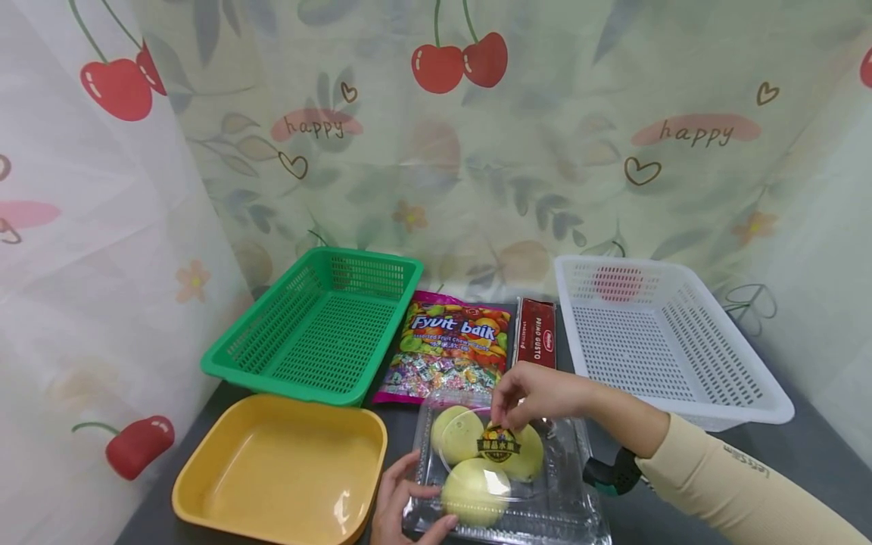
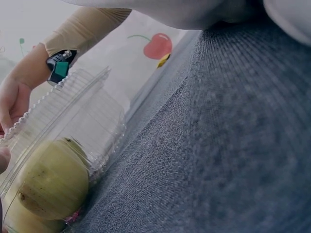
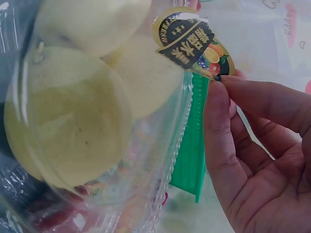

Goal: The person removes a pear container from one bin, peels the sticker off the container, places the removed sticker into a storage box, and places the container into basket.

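A clear plastic clamshell box (image 1: 559,499) stands on the dark table near the front edge, with three yellow-green fruits (image 1: 473,492) inside. A round dark sticker (image 1: 499,444) sits on its lid. My right hand (image 1: 504,420) reaches over the box and pinches the sticker's edge. In the right wrist view, the sticker (image 3: 192,46) is partly lifted off the lid between thumb and finger of my right hand (image 3: 221,81). My left hand (image 1: 402,503) grips the box's front left corner. The left wrist view shows the box (image 2: 73,121) and a fruit (image 2: 48,182) from the side.
A green basket (image 1: 320,325) stands at the back left and a white basket (image 1: 661,341) at the back right. Between them lie a candy bag (image 1: 446,348) and a red packet (image 1: 536,333). A yellow tray (image 1: 279,469) sits left of the box. Cherry-print curtains surround the table.
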`<action>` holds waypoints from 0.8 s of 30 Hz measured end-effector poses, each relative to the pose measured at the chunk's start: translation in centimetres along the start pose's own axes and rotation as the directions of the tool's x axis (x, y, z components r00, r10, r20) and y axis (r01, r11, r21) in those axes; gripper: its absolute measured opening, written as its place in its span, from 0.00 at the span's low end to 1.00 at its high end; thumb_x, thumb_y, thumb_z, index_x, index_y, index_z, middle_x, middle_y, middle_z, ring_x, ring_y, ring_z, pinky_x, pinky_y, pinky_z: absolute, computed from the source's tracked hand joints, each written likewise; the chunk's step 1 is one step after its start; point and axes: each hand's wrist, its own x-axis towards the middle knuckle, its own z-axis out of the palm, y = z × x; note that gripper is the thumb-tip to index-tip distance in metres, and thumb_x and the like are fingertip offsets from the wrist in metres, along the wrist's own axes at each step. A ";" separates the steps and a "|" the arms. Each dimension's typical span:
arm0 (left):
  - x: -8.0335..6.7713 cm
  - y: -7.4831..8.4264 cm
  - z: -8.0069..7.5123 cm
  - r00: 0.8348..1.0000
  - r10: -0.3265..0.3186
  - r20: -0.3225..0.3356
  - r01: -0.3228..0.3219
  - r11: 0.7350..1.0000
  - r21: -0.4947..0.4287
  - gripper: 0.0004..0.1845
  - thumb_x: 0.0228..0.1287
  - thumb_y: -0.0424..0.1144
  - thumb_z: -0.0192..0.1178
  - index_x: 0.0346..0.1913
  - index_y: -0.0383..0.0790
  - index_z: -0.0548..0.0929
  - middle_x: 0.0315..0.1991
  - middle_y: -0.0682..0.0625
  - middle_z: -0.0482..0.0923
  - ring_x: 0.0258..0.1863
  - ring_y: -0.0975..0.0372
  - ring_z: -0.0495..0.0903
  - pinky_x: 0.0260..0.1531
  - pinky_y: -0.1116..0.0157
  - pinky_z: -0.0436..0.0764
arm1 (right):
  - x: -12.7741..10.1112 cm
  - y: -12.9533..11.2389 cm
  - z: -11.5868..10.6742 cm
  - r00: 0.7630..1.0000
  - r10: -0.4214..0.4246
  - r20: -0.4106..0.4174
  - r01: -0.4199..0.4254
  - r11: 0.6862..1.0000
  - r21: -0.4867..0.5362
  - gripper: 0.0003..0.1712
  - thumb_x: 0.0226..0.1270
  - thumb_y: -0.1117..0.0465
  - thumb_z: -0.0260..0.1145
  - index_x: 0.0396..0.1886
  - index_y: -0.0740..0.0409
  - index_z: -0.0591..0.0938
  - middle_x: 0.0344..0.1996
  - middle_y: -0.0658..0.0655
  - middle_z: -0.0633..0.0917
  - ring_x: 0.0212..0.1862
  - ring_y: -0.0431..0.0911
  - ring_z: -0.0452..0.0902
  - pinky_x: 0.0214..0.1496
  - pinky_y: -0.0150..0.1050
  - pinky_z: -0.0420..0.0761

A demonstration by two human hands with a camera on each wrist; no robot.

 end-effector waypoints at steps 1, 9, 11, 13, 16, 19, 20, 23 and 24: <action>0.0 -0.1 0.0 1.000 0.004 -0.003 -0.004 1.000 0.003 0.18 0.36 0.42 0.77 0.30 0.55 0.78 0.56 0.50 0.71 0.54 0.59 0.72 0.51 0.57 0.77 | 0.0 0.0 -0.1 1.000 -0.001 -0.003 0.001 1.000 0.008 0.05 0.55 0.72 0.62 0.31 0.65 0.83 0.28 0.57 0.84 0.29 0.41 0.77 0.33 0.38 0.83; 0.1 0.1 -0.5 0.999 0.003 0.042 -0.004 1.000 0.029 0.17 0.37 0.43 0.76 0.31 0.55 0.79 0.57 0.50 0.72 0.54 0.55 0.74 0.51 0.53 0.77 | 0.4 0.5 0.1 0.999 0.040 0.004 -0.040 0.990 0.132 0.06 0.58 0.69 0.63 0.34 0.69 0.82 0.29 0.54 0.85 0.30 0.41 0.79 0.36 0.36 0.83; 0.1 0.3 -0.9 0.996 -0.001 0.086 -0.002 1.000 0.031 0.16 0.38 0.43 0.75 0.32 0.55 0.80 0.58 0.48 0.71 0.56 0.53 0.73 0.52 0.51 0.76 | 0.5 0.6 0.3 0.999 0.049 0.006 -0.049 0.982 0.182 0.07 0.59 0.69 0.63 0.35 0.71 0.81 0.29 0.53 0.84 0.31 0.42 0.79 0.37 0.38 0.84; 0.2 0.5 -1.4 0.988 -0.027 0.155 0.023 0.999 0.029 0.15 0.42 0.44 0.74 0.35 0.55 0.80 0.61 0.46 0.69 0.58 0.52 0.72 0.53 0.49 0.75 | 0.7 0.7 0.4 0.998 0.062 0.009 -0.062 0.972 0.225 0.09 0.59 0.68 0.63 0.36 0.72 0.81 0.28 0.52 0.84 0.31 0.42 0.80 0.37 0.38 0.84; 0.2 0.5 -1.9 0.979 0.003 0.202 -0.011 0.999 0.037 0.16 0.44 0.42 0.73 0.39 0.54 0.81 0.63 0.44 0.68 0.60 0.50 0.70 0.53 0.49 0.75 | 0.9 0.7 0.5 0.997 0.081 0.008 -0.080 0.956 0.281 0.10 0.59 0.68 0.64 0.37 0.73 0.80 0.28 0.51 0.84 0.32 0.42 0.80 0.37 0.39 0.84; 0.1 0.4 -2.2 0.984 0.075 0.164 -0.085 0.995 0.052 0.18 0.44 0.40 0.72 0.41 0.56 0.82 0.62 0.47 0.70 0.59 0.53 0.72 0.53 0.50 0.76 | 1.1 0.5 0.6 0.996 0.092 -0.003 -0.087 0.945 0.314 0.10 0.59 0.67 0.64 0.37 0.72 0.80 0.28 0.51 0.84 0.32 0.42 0.80 0.38 0.39 0.84; 0.0 0.5 -2.4 0.986 0.100 0.131 -0.108 0.993 0.056 0.19 0.44 0.39 0.72 0.41 0.58 0.82 0.62 0.50 0.72 0.59 0.57 0.73 0.53 0.52 0.76 | 1.2 0.4 0.7 0.996 0.093 -0.008 -0.085 0.941 0.326 0.10 0.59 0.67 0.65 0.37 0.72 0.80 0.28 0.51 0.84 0.32 0.42 0.80 0.38 0.39 0.84; 0.1 0.7 -3.1 0.978 0.206 0.032 -0.205 0.978 -0.035 0.19 0.44 0.31 0.71 0.41 0.54 0.84 0.60 0.51 0.74 0.59 0.65 0.72 0.57 0.63 0.73 | 1.4 0.3 1.1 0.995 0.101 -0.026 -0.085 0.929 0.360 0.10 0.59 0.67 0.65 0.36 0.72 0.80 0.28 0.51 0.84 0.33 0.42 0.80 0.39 0.40 0.85; 0.2 0.7 -3.4 0.968 0.252 -0.004 -0.252 0.964 -0.091 0.20 0.44 0.27 0.69 0.41 0.51 0.84 0.59 0.50 0.74 0.60 0.67 0.71 0.59 0.67 0.71 | 1.5 0.3 1.2 0.994 0.104 -0.033 -0.084 0.923 0.377 0.10 0.59 0.67 0.65 0.36 0.72 0.80 0.28 0.51 0.84 0.33 0.42 0.80 0.39 0.40 0.85</action>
